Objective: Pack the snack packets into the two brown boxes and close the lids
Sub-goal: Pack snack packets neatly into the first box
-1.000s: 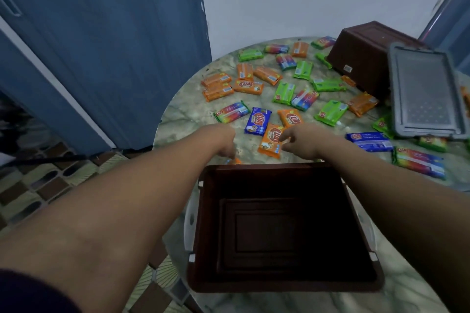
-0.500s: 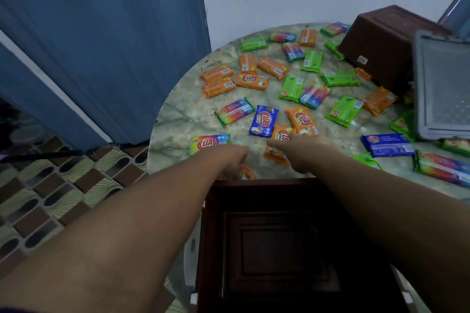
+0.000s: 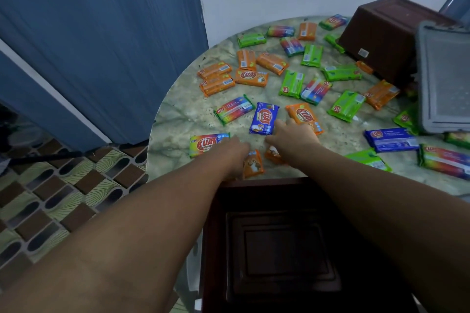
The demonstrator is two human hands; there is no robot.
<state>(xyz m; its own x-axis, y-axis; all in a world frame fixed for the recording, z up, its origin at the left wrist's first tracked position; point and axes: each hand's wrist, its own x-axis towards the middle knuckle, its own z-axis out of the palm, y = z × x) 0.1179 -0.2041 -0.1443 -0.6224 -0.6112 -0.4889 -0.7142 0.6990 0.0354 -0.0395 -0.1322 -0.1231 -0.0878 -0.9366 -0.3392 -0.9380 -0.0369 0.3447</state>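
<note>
Beyond the far rim of the open brown box (image 3: 279, 244), the left hand (image 3: 232, 152) curls round an orange packet (image 3: 253, 164). The right hand (image 3: 292, 136) lies spread over another orange packet (image 3: 273, 154); its grip cannot be told. More packets (image 3: 292, 84) lie scattered farther out.

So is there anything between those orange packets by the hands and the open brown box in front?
Nothing visible. The orange packet under the left hand and the one under the right hand lie just beyond the rim of the open brown box, whose inside looks empty.
</note>
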